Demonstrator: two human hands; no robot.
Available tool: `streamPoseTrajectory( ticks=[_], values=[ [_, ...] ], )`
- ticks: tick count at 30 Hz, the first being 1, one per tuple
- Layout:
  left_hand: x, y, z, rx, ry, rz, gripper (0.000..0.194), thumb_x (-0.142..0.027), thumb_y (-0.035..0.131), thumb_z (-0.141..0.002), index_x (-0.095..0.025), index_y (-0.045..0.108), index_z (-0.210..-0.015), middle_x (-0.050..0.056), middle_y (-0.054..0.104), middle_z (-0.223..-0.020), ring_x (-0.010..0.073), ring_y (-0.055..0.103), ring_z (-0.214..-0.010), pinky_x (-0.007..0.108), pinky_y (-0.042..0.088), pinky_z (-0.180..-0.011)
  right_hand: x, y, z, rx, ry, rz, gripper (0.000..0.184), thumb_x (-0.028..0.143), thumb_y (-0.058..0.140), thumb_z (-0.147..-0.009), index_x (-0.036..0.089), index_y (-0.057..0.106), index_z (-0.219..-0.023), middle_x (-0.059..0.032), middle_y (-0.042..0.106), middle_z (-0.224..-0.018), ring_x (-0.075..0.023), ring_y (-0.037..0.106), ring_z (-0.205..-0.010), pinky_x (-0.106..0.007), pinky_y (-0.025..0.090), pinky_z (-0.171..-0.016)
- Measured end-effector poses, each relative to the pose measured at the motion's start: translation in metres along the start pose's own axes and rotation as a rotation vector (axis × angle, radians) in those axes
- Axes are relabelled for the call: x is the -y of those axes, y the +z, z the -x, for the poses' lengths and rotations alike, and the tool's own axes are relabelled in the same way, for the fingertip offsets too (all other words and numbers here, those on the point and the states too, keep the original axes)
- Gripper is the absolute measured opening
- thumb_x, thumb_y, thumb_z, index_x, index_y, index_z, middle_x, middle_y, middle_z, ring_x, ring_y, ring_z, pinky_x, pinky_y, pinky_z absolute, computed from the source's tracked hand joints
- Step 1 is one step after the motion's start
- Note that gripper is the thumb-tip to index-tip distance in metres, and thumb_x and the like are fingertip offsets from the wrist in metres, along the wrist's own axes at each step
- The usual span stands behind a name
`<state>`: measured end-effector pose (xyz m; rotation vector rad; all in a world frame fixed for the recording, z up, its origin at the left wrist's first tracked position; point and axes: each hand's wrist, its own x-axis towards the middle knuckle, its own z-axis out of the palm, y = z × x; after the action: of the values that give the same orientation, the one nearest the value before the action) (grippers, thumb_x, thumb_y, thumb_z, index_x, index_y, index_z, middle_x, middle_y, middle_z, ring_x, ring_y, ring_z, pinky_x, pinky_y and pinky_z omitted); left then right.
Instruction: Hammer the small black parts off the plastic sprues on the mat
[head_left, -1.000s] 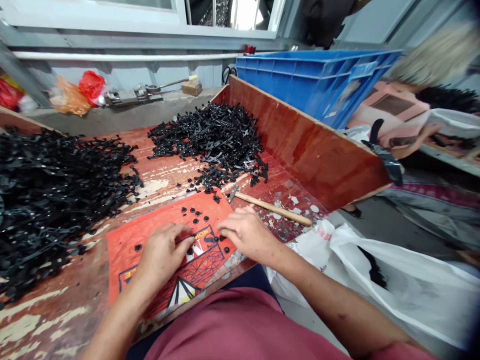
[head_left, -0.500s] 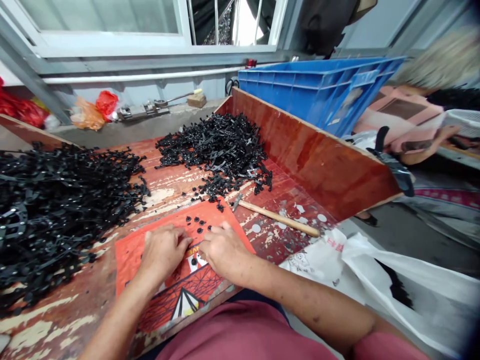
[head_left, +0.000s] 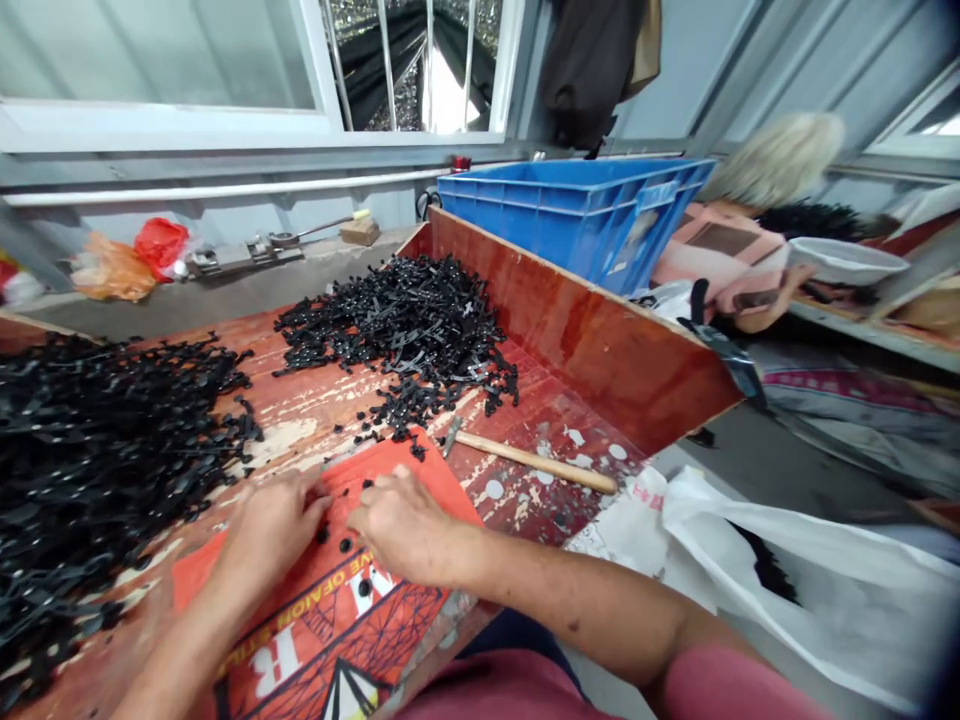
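An orange printed cloth [head_left: 442, 480] lies on the worn red tabletop, with several small black round pieces [head_left: 345, 545] scattered over it. Above the cloth's left part is my left hand [head_left: 281, 525], its fingers curled and the thumb near the fingertips by a black piece. My right hand [head_left: 401, 525] rests just to the right, fingers bent and drawn together beside another small piece. What either hand holds, if anything, is hidden. Beyond the cloth's far edge lies a hammer [head_left: 540, 460] with a wooden handle.
Black strap-like parts form a large pile [head_left: 97, 460] at left and a smaller pile [head_left: 412, 320] ahead. A red wooden board [head_left: 585, 330] edges the right side, with a blue crate [head_left: 555, 215] behind. White sacks [head_left: 720, 540] hang right; a person [head_left: 727, 250] sits beyond.
The view has turned right and tilted up. Both hands have shifted over the cloth, uncovering more of its printed lettering; they stay close together with fingers curled.
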<state>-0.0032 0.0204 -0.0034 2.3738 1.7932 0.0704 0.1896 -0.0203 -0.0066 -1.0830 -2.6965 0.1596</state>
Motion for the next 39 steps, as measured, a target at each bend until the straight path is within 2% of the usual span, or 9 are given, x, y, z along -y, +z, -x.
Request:
streamPoseTrajectory(
  ticks=[3,7,11,14,18,22,25,31,39],
  values=[
    [0.014,-0.007,0.009,0.032,-0.001,0.023,0.023,-0.033,0.051,-0.084,-0.023,0.072,-0.081,0.008,0.077,-0.083,0.0270,0.068,-0.078,0.033,0.044,-0.072,-0.022,-0.015,-0.001,-0.010,0.093,-0.138,0.015,0.030,0.061,-0.094,0.023,0.072,-0.100,-0.0028,0.075,-0.095,-0.0220,0.064,-0.091,-0.035,0.041,-0.081],
    [0.020,-0.017,0.019,-0.056,-0.064,0.198,0.033,-0.048,0.058,-0.078,-0.026,0.078,-0.093,0.009,0.079,-0.098,0.0319,0.070,-0.090,0.037,0.049,-0.081,-0.073,-0.033,-0.009,-0.050,0.353,-0.182,0.022,0.025,0.053,-0.098,0.023,0.074,-0.092,-0.0037,0.075,-0.098,-0.0203,0.066,-0.093,-0.031,0.042,-0.083],
    [0.003,-0.016,0.035,-0.094,-0.173,0.491,0.037,-0.059,0.061,-0.075,-0.029,0.078,-0.090,0.005,0.080,-0.100,0.0311,0.071,-0.094,0.035,0.052,-0.084,-0.100,-0.021,-0.030,-0.116,0.460,-0.212,0.020,0.037,0.066,-0.089,0.021,0.072,-0.099,-0.0088,0.074,-0.101,-0.0252,0.066,-0.096,-0.033,0.045,-0.080],
    [-0.016,-0.010,0.051,-0.089,-0.231,0.695,0.038,-0.061,0.066,-0.074,-0.029,0.079,-0.091,0.005,0.079,-0.103,0.0307,0.069,-0.102,0.034,0.052,-0.089,-0.105,-0.006,-0.045,-0.159,0.508,-0.307,0.026,0.031,0.080,-0.075,0.021,0.072,-0.098,-0.0062,0.074,-0.090,-0.0243,0.067,-0.084,-0.030,0.045,-0.071],
    [-0.035,-0.008,0.063,0.010,-0.343,1.098,0.040,-0.057,0.076,-0.069,-0.025,0.078,-0.093,0.006,0.077,-0.105,0.0272,0.067,-0.104,0.031,0.052,-0.091,-0.117,-0.002,-0.043,-0.319,0.576,-0.486,0.010,0.023,0.078,-0.074,0.023,0.073,-0.083,0.0016,0.072,-0.078,-0.0164,0.064,-0.071,-0.025,0.043,-0.066],
    [-0.057,-0.010,0.054,0.101,-0.403,1.547,0.044,-0.043,0.083,-0.071,-0.025,0.071,-0.110,0.003,0.073,-0.094,0.0109,0.061,-0.065,0.020,0.050,-0.060,-0.123,-0.002,-0.026,-0.515,0.610,-0.639,0.005,0.021,0.074,-0.074,0.022,0.071,-0.071,0.0037,0.070,-0.072,-0.0140,0.061,-0.068,-0.023,0.043,-0.067],
    [-0.075,-0.009,0.038,0.103,-0.417,1.788,0.049,-0.033,0.085,-0.070,-0.021,0.068,-0.114,0.002,0.070,-0.085,0.0077,0.056,-0.058,0.019,0.049,-0.056,-0.123,0.001,-0.019,-0.663,0.645,-0.721,0.005,0.022,0.072,-0.072,0.022,0.069,-0.068,0.0037,0.067,-0.069,-0.0143,0.057,-0.066,-0.025,0.043,-0.067],
    [-0.100,-0.009,0.019,0.159,-0.427,1.939,0.047,-0.021,0.082,-0.072,-0.017,0.065,-0.115,0.005,0.070,-0.085,0.0109,0.062,-0.064,0.023,0.056,-0.061,-0.125,-0.008,-0.014,-0.936,0.700,-0.955,0.015,0.032,0.063,-0.077,0.020,0.064,-0.085,0.0021,0.064,-0.075,-0.0124,0.054,-0.060,-0.024,0.046,-0.059],
    [-0.125,-0.020,-0.004,0.195,-0.323,1.938,0.064,-0.015,0.075,-0.079,-0.024,0.049,-0.137,0.003,0.072,-0.081,0.0150,0.070,-0.071,0.028,0.059,-0.072,-0.107,-0.023,0.004,-0.992,0.664,-1.271,0.030,0.039,0.068,-0.074,0.022,0.054,-0.093,0.0070,0.057,-0.072,-0.0048,0.039,-0.041,-0.018,0.034,-0.039]
  ],
)
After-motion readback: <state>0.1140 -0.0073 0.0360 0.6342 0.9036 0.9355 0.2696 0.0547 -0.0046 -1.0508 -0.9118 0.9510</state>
